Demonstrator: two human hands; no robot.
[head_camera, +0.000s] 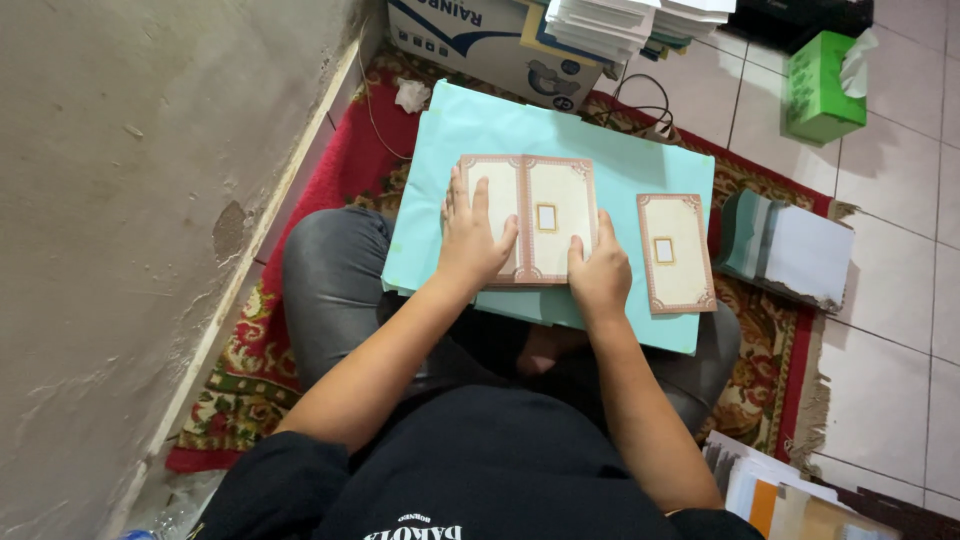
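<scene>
While both hands press flat on the opened card (528, 218), nothing is gripped — left hand (472, 243) has its fingers spread over the left panel, right hand (600, 272) sits at the lower right corner, fingers curled at the edge. The card is cream with a reddish ornate border and a small framed window on its right panel. It lies on a pale teal folder (610, 160) across the seated person's lap, over a red patterned rug (330, 180).

Risks: the folder rests on knees, not a firm surface — a leg shift could tilt it and slide the second card (676, 252) off the right side. Uneven palm pressure could skew the crease.

Orientation: spread open, the card's long axis runs left–right; its fold runs away from the body, top edge pointing toward the cardboard box (480, 40). Whether a stack lies beneath it is hard to tell.
</scene>
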